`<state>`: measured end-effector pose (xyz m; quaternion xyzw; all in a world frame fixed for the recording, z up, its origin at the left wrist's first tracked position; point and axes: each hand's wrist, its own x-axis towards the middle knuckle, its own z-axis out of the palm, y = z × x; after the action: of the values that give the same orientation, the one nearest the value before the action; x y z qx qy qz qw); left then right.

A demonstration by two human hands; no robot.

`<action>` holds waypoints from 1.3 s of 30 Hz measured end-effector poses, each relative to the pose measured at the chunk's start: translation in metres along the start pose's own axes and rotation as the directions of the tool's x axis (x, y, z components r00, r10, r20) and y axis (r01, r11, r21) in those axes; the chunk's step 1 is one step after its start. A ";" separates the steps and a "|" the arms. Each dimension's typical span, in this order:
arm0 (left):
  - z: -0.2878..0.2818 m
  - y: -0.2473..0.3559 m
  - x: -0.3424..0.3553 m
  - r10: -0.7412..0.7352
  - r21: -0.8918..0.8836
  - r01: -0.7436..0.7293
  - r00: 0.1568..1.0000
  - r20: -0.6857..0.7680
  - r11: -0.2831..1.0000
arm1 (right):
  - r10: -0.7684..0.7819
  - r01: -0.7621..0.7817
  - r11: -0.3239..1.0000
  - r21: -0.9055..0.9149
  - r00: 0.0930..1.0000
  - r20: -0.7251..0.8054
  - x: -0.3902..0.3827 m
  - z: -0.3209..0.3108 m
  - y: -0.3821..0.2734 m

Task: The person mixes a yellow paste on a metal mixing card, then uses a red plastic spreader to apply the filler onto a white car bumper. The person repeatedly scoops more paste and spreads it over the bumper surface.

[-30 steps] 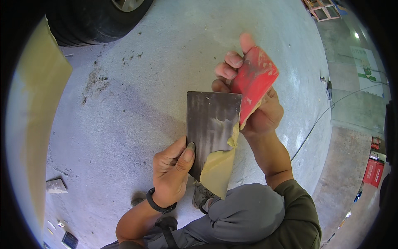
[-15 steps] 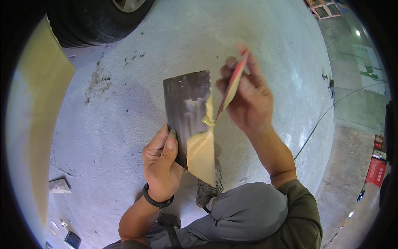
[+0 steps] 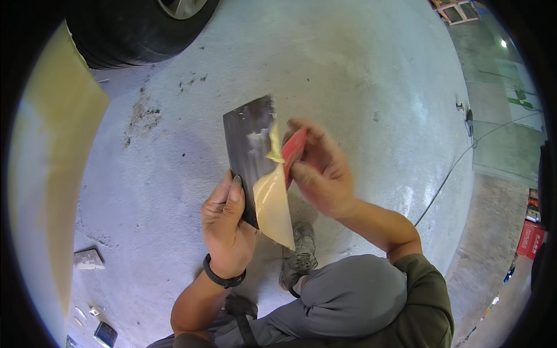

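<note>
My left hand (image 3: 225, 223) grips the lower left edge of a dark flat mixing board (image 3: 246, 145), thumb on its face. Beige-yellow body filler (image 3: 272, 200) covers the board's lower right part, and a thin streak of it runs up the right edge. Just right of that edge, my right hand (image 3: 328, 174) is closed on a red filler spreader (image 3: 294, 153). The spreader's lower left side is at the board's edge; whether they touch is hard to tell. Some of the right fingers are blurred and partly behind the spreader.
A car tyre (image 3: 139, 35) stands at the upper left. Below it curves a body panel (image 3: 52, 145) with yellowish patches. A grey block (image 3: 88, 259) and a small dark object (image 3: 105, 334) lie on the floor. At right are a cable (image 3: 447, 185) and a red box (image 3: 530, 239).
My right hand has come down and left with the spreader, whose red face now shows. The board has shifted slightly left and up.
</note>
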<state>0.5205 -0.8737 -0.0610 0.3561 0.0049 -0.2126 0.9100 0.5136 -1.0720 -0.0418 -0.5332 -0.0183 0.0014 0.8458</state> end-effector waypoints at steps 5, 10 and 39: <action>-0.004 -0.004 -0.001 0.123 0.153 -0.125 0.992 0.022 0.980 | -0.110 0.139 0.978 0.153 0.977 -0.180 0.011 -0.016 -0.026; 0.006 -0.016 -0.006 -0.011 -0.118 0.018 0.998 0.054 0.993 | -0.416 0.407 0.910 -0.086 0.892 -0.177 0.042 -0.018 -0.062; 0.001 -0.006 -0.004 0.084 0.008 -0.083 0.994 -0.064 0.996 | -0.493 0.509 0.607 -0.610 0.844 0.214 -0.004 0.005 -0.028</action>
<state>0.5139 -0.8766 -0.0639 0.3648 0.0187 -0.1628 0.9166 0.5090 -1.0796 -0.0147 -0.7638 -0.1760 -0.2350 0.5748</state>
